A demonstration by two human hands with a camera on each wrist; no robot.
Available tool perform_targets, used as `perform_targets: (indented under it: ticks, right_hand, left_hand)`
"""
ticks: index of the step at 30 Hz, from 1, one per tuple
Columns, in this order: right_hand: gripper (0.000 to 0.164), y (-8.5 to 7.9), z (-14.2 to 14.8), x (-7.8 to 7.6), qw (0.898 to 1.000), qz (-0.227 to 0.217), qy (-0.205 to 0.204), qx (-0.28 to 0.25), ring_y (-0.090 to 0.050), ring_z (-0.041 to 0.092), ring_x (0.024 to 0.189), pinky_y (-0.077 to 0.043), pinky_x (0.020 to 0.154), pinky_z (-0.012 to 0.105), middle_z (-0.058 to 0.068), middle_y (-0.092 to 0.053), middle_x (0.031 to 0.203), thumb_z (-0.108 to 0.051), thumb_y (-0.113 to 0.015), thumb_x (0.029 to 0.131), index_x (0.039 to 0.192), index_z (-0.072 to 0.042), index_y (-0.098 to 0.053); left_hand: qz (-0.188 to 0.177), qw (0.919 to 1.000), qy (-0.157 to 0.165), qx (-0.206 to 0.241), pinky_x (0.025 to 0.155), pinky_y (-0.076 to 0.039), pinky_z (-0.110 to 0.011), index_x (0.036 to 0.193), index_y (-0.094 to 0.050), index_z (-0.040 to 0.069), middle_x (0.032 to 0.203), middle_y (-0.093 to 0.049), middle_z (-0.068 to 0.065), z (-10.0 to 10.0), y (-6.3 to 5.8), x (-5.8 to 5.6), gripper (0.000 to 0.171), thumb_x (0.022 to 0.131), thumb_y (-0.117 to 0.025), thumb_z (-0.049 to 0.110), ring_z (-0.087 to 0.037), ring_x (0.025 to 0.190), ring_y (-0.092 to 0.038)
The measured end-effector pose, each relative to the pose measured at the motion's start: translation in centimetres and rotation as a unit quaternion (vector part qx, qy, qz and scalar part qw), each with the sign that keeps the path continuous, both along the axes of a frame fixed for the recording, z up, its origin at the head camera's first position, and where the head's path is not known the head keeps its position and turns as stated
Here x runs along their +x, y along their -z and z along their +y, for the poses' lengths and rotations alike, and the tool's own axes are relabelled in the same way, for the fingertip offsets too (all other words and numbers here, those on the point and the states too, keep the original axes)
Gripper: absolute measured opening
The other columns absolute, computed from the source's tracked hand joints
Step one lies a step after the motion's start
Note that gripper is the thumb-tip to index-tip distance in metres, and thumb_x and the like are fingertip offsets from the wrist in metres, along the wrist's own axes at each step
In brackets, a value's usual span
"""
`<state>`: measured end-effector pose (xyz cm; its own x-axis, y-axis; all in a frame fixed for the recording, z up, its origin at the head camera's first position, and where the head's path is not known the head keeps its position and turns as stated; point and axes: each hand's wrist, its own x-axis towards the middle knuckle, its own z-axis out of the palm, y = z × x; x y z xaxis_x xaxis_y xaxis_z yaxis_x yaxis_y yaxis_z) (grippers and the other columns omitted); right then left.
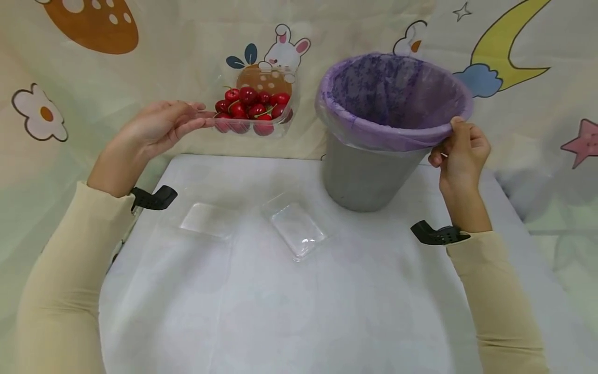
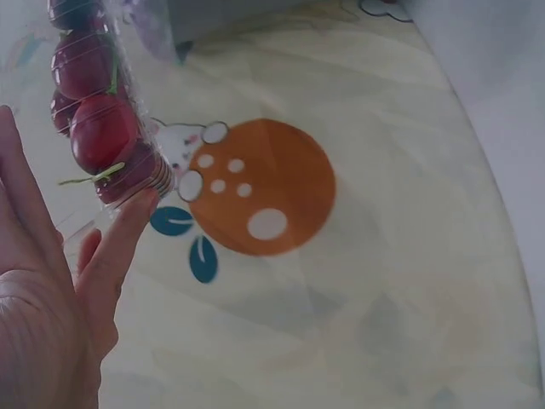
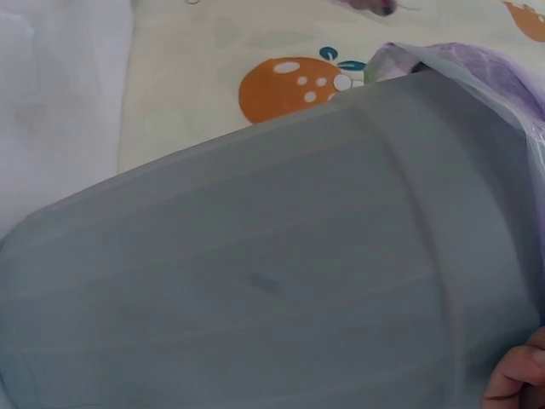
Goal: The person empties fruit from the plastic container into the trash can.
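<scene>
My left hand [image 1: 161,124] holds a clear plastic box of cherries [image 1: 252,110] by its left end, up off the table. Red cherries [image 2: 104,132] with green stems show through its wall in the left wrist view, where fingers [image 2: 119,256] reach its end. On the right, a grey trash can [image 1: 369,176] leans over the far part of the table, its mouth lined with a purple bag [image 1: 394,132]. My right hand [image 1: 464,153] grips the lined rim at its right side, thumb on top. Only a few of that hand's fingers [image 3: 515,375] enter the right wrist view.
Two clear plastic pieces, one flat at left [image 1: 205,221] and one tray-like in the middle [image 1: 296,228], lie on the white table [image 1: 280,311]. Behind it hangs a cloth backdrop [image 1: 187,52] printed with cartoon figures.
</scene>
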<state>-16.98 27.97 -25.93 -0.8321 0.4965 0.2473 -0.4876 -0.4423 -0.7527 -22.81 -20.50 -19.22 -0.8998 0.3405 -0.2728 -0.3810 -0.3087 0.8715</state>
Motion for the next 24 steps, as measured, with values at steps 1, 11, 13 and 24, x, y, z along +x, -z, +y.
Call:
perform_targets:
  ticks: [1,11,13,24]
  right_hand:
    - [0.034,0.0,0.0,0.0,1.000,0.001,0.002,0.000,-0.032,0.016,0.033,-0.030,0.030,0.019,0.004,-0.033,0.049,-0.010,-0.069,0.090,0.068,0.000,-0.045]
    - [0.035,-0.3,-0.1,0.0,1.000,-0.015,0.007,0.005,-0.030,0.014,0.034,-0.027,0.031,0.019,0.002,-0.033,0.048,-0.010,-0.066,0.092,0.067,-0.002,-0.044]
    - [0.035,-0.2,-0.2,-0.1,1.000,-0.015,0.006,0.004,-0.030,0.014,0.034,-0.026,0.031,0.019,0.002,-0.033,0.048,-0.010,-0.066,0.092,0.066,-0.002,-0.043]
    - [0.035,-0.3,0.1,0.0,1.000,-0.017,0.004,0.011,-0.029,0.013,0.034,-0.026,0.031,0.018,0.001,-0.030,0.048,-0.010,-0.064,0.093,0.066,-0.003,-0.042]
  left_hand:
    - [0.001,1.0000,0.002,0.003,0.075,-0.058,-0.022,0.115,-0.057,0.000,0.111,-0.067,-0.014,0.4,-0.3,-0.1,0.021,0.096,-0.059,0.006,-0.023,0.093,-0.072]
    - [0.010,0.9993,0.011,0.033,0.074,-0.058,-0.023,0.119,-0.052,-0.004,0.112,-0.063,-0.018,4.1,-2.7,-1.3,0.024,0.096,-0.057,0.001,-0.026,0.092,-0.072]
    - [0.004,0.9993,0.005,0.036,0.073,-0.059,-0.023,0.122,-0.050,-0.004,0.112,-0.062,-0.019,4.9,-3.1,-1.5,0.027,0.096,-0.057,-0.001,-0.026,0.091,-0.073]
    - [-0.006,0.9967,-0.011,0.080,0.064,-0.058,-0.022,0.119,-0.054,-0.007,0.108,-0.064,-0.020,11.0,-4.3,-2.2,0.026,0.094,-0.059,-0.003,-0.028,0.085,-0.073]
